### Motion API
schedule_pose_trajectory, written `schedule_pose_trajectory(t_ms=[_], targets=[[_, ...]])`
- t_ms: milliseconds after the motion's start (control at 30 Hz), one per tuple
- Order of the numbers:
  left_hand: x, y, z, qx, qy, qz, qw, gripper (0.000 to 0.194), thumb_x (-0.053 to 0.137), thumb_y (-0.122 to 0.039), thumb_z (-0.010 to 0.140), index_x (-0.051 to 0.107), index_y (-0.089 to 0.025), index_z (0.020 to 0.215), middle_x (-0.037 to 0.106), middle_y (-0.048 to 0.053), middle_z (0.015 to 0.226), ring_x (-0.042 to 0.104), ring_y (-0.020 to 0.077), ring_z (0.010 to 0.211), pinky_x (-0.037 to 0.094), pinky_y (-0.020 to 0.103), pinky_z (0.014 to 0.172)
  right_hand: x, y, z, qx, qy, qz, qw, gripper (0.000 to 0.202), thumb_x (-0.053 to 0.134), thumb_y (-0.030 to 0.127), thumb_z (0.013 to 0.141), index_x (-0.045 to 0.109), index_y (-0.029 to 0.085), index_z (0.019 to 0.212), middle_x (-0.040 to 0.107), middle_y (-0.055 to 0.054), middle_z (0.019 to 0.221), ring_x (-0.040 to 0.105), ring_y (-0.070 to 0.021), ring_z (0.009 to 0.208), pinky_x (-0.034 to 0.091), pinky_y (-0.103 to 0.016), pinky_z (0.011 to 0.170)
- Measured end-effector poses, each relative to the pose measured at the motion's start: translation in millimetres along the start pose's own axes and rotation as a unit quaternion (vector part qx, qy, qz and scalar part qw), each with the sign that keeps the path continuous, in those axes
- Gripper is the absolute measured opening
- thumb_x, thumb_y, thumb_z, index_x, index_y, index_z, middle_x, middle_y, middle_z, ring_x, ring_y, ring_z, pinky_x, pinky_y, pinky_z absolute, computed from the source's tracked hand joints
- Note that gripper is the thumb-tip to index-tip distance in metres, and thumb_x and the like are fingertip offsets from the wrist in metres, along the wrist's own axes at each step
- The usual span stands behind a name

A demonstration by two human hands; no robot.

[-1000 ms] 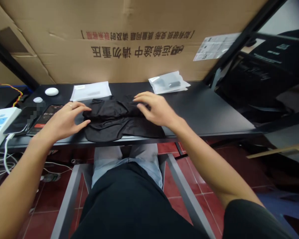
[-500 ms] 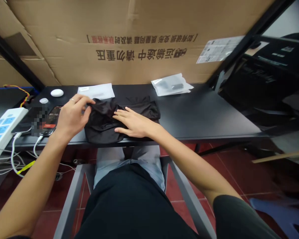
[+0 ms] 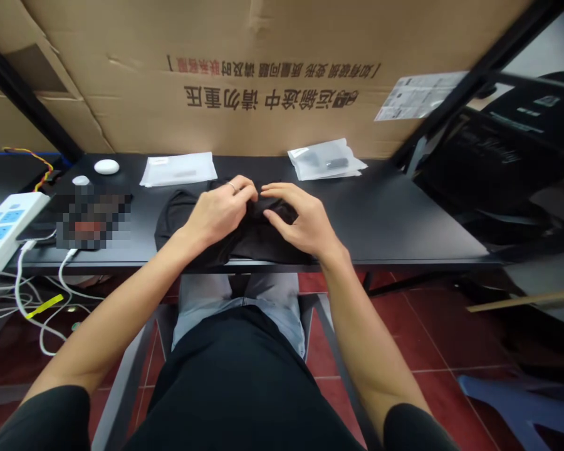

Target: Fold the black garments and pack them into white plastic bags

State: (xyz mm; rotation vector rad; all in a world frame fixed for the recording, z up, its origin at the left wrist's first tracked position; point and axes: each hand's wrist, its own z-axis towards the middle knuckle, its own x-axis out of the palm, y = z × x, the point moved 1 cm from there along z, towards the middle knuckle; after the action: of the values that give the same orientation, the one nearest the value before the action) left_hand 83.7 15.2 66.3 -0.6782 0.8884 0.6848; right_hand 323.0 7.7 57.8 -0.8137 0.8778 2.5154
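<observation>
A crumpled black cloth (image 3: 267, 243) lies along the front of the black table. My left hand (image 3: 223, 210), with a ring on one finger, rests over the cloth's middle, its fingers closed in a pinch on the fabric. Close to its right is my right hand (image 3: 305, 219), thumb and fingers curved apart above the cloth, with nothing visible between them. The fingertips of both hands nearly meet. Part of the cloth is hidden under my hands.
Behind the cloth lie two translucent packets (image 3: 181, 169) (image 3: 328, 160) in front of a cardboard sheet (image 3: 244, 131). At left are a white power strip (image 3: 9, 225), cables, a blurred phone and a white oval case (image 3: 106, 166).
My left hand has moved right from the cloth's left end to its middle. My right hand has shifted right and changed from lying flat to curved. The cloth's folds have changed.
</observation>
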Motion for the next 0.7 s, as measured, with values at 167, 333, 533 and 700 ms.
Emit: schedule_pose_trajectory(t_ms=[167, 333, 533, 700], targets=[[11.1, 1, -3, -0.024, 0.005, -0.064, 0.998, 0.032, 0.065, -0.024, 0.106, 0.066, -0.025, 0.138, 0.073, 0.011, 0.143, 0.078, 0.0275, 0.118, 0.065, 0.042, 0.102, 6, -6, -4, -0.004, 0.052, -0.005, 0.999, 0.035, 0.067, 0.032, 0.109, 0.08, 0.029, 0.141, 0.081, -0.011, 0.148, 0.075, -0.0351, 0.141, 0.06, -0.06, 0.126], [-15.0, 19, -23, -0.071, 0.007, -0.013, 0.997, 0.05, 0.087, -0.051, 0.093, 0.068, -0.025, 0.131, 0.073, 0.013, 0.142, 0.072, 0.0366, 0.131, 0.062, 0.05, 0.112, 12, -16, -6, -0.035, 0.117, -0.026, 0.992, 0.027, 0.064, 0.03, 0.111, 0.088, 0.027, 0.122, 0.085, -0.012, 0.136, 0.076, -0.0347, 0.135, 0.063, -0.059, 0.122], [-21.0, 39, -46, -0.155, 0.052, 0.03, 0.986, 0.045, 0.088, -0.061, 0.09, 0.075, -0.025, 0.115, 0.083, 0.011, 0.115, 0.078, 0.0355, 0.109, 0.064, 0.05, 0.099, 13, -18, -7, -0.036, 0.12, -0.042, 0.991, 0.027, 0.065, 0.029, 0.112, 0.089, 0.024, 0.122, 0.086, -0.013, 0.133, 0.077, -0.0339, 0.133, 0.064, -0.057, 0.12], [-12.3, 38, -49, -0.172, 0.065, 0.026, 0.983, 0.035, 0.083, -0.06, 0.094, 0.076, -0.027, 0.098, 0.086, 0.01, 0.104, 0.081, 0.0373, 0.097, 0.064, 0.052, 0.088, 14, -18, -8, -0.029, 0.133, -0.05, 0.989, 0.026, 0.066, 0.028, 0.111, 0.089, 0.024, 0.123, 0.085, -0.013, 0.135, 0.078, -0.0334, 0.132, 0.064, -0.057, 0.121]])
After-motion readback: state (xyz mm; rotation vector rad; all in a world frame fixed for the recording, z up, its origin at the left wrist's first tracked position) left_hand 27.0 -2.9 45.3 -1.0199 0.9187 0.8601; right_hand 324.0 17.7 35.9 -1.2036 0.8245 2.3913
